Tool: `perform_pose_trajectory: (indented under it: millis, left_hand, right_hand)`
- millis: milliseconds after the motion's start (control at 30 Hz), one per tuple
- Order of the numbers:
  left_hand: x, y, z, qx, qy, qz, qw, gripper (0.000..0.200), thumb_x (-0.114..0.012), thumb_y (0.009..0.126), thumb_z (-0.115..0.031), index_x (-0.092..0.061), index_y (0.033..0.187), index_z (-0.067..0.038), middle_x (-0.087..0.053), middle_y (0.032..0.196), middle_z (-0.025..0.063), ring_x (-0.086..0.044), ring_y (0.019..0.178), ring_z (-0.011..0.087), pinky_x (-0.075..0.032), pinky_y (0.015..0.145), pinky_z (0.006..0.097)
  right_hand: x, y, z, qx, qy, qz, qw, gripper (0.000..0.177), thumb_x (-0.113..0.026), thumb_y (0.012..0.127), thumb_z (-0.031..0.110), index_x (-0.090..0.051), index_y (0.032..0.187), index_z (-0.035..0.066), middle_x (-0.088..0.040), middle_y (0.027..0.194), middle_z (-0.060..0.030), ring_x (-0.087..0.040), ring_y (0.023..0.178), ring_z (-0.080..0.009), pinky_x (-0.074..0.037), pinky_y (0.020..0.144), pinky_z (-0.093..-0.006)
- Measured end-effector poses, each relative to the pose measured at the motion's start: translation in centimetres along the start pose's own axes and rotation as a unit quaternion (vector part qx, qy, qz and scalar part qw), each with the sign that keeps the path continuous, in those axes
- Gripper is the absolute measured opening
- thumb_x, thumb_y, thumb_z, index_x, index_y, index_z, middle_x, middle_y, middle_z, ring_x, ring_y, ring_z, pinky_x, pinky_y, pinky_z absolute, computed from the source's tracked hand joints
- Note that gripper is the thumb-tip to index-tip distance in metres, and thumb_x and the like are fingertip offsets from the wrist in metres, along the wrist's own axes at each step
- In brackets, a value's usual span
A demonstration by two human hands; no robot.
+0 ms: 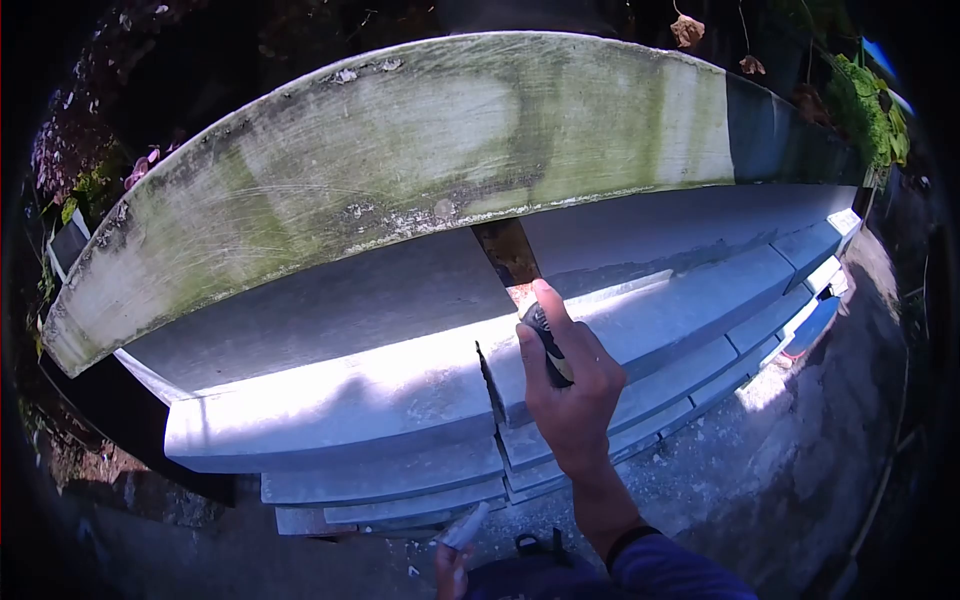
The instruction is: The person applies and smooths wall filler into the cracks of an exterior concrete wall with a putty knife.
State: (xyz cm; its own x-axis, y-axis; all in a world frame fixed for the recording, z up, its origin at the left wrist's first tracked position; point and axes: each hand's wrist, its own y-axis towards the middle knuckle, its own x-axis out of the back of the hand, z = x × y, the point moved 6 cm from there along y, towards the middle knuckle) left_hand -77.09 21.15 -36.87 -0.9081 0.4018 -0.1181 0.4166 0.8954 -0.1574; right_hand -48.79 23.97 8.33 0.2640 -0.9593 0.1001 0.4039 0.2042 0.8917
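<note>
My right hand [575, 385] is wrapped round the dark handle of a scraper [508, 252], thumb and index finger along it. Its wide, rust-stained blade points up and away, with the tip at the lower edge of a weathered concrete slab [420, 150]. Green and dark stains cover the slab's curved front. At the bottom edge, my left hand [452, 572] is partly in view, closed on a pale, tapered object [463, 527] whose kind I cannot make out.
Below the slab is a smooth grey recessed wall [330, 315], then stepped pale ledges [330, 415] split by a dark vertical gap [490, 385]. Green leaves [865, 110] hang at the right end. Pale flecks lie on the ground [740, 470]. A blue object [812, 328] stands far right.
</note>
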Motion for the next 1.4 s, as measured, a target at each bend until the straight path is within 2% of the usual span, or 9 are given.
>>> perform_pose_trajectory:
  millis: [133, 300, 400, 533, 933, 1033, 1100, 1200, 1400]
  left_hand:
    - [1.7, 1.1, 2.8, 0.003, 0.024, -0.002, 1.000, 0.051, -0.050, 0.102, -0.019, -0.041, 0.145, 0.007, -0.052, 0.143, 0.0170, -0.046, 0.135, 0.0270, -0.032, 0.114, 0.0364]
    - [0.6, 0.2, -0.5, 0.029, 0.030, -0.010, 0.999, 0.051, -0.050, 0.101, -0.019, -0.043, 0.145, 0.007, -0.052, 0.143, 0.0170, -0.045, 0.136, 0.0264, -0.031, 0.114, 0.0360]
    - [0.2, -0.7, -3.8, 0.043, 0.170, -0.001, 0.985, 0.051, -0.052, 0.101, -0.018, -0.045, 0.144, 0.007, -0.053, 0.143, 0.0165, -0.045, 0.136, 0.0263, -0.032, 0.114, 0.0357]
    - [0.4, -0.5, -1.7, -0.010, -0.003, -0.016, 1.000, 0.048, -0.050, 0.102, -0.018, -0.045, 0.143, 0.006, -0.053, 0.142, 0.0159, -0.046, 0.134, 0.0265, -0.034, 0.112, 0.0352]
    - [-0.5, -0.7, -5.1, -0.032, -0.076, -0.071, 0.994, 0.042, -0.064, 0.096, -0.015, -0.052, 0.131, 0.005, -0.062, 0.125, 0.0122, -0.056, 0.115, 0.0191, -0.044, 0.095, 0.0311]
    - [-0.8, -0.5, -6.3, -0.055, -0.100, -0.096, 0.989, 0.041, -0.067, 0.094, -0.015, -0.054, 0.127, 0.005, -0.064, 0.121, 0.0113, -0.059, 0.110, 0.0173, -0.046, 0.090, 0.0301]
    - [-1.0, -0.9, -6.8, -0.065, -0.109, -0.102, 0.987, 0.040, -0.069, 0.093, -0.014, -0.055, 0.125, 0.005, -0.065, 0.118, 0.0107, -0.061, 0.107, 0.0161, -0.048, 0.087, 0.0294]
    - [-1.0, -1.5, -6.5, -0.043, -0.123, -0.054, 0.990, 0.041, -0.061, 0.095, -0.004, -0.051, 0.134, 0.004, -0.061, 0.131, 0.0113, -0.057, 0.121, 0.0186, -0.042, 0.104, 0.0317]
    - [-1.3, -2.3, -7.6, -0.029, -0.098, -0.054, 0.993, 0.046, -0.066, 0.093, -0.009, -0.050, 0.134, 0.003, -0.059, 0.131, 0.0098, -0.057, 0.116, 0.0157, -0.045, 0.096, 0.0296]
  right_hand:
    - [0.7, -0.5, 0.1, -0.018, 0.001, 0.009, 1.000, 0.043, -0.077, 0.087, 0.013, -0.069, 0.129, 0.016, -0.063, 0.071, -0.0044, -0.064, 0.056, -0.0160, -0.050, 0.051, -0.0337]
    - [-0.3, -0.2, -0.4, 0.000, -0.001, -0.009, 1.000, 0.043, -0.077, 0.088, 0.014, -0.069, 0.129, 0.016, -0.062, 0.070, -0.0045, -0.062, 0.055, -0.0157, -0.048, 0.049, -0.0339]
    - [0.2, -0.7, -0.3, -0.014, 0.002, 0.002, 1.000, 0.043, -0.076, 0.088, 0.014, -0.068, 0.130, 0.017, -0.061, 0.070, -0.0042, -0.061, 0.054, -0.0157, -0.048, 0.049, -0.0341]
    - [-0.1, 0.1, 0.3, 0.003, -0.021, -0.005, 1.000, 0.044, -0.076, 0.088, 0.014, -0.068, 0.131, 0.016, -0.061, 0.070, -0.0043, -0.061, 0.053, -0.0162, -0.047, 0.048, -0.0342]
    - [-0.5, -1.0, -0.1, -0.023, -0.029, 0.002, 0.999, 0.042, -0.076, 0.089, 0.017, -0.068, 0.131, 0.016, -0.062, 0.071, -0.0040, -0.063, 0.056, -0.0160, -0.048, 0.048, -0.0328]
    - [-0.1, -0.1, 0.7, -0.037, -0.014, 0.025, 0.999, 0.034, -0.072, 0.092, 0.011, -0.068, 0.126, 0.004, -0.068, 0.078, -0.0105, -0.066, 0.066, -0.0200, -0.051, 0.061, -0.0341]
    - [-1.0, -0.1, 0.6, -0.022, -0.024, 0.006, 0.999, 0.035, -0.073, 0.092, 0.012, -0.068, 0.126, 0.004, -0.070, 0.081, -0.0121, -0.068, 0.068, -0.0207, -0.052, 0.063, -0.0330]
    - [-0.8, -0.6, 0.4, -0.013, -0.008, 0.003, 1.000, 0.035, -0.073, 0.093, 0.015, -0.068, 0.126, 0.007, -0.071, 0.083, -0.0105, -0.071, 0.071, -0.0200, -0.053, 0.062, -0.0327]
    - [-1.1, -0.1, 0.9, 0.020, -0.017, -0.036, 0.999, 0.038, -0.073, 0.092, 0.016, -0.066, 0.129, 0.011, -0.072, 0.081, -0.0093, -0.073, 0.074, -0.0211, -0.054, 0.060, -0.0330]
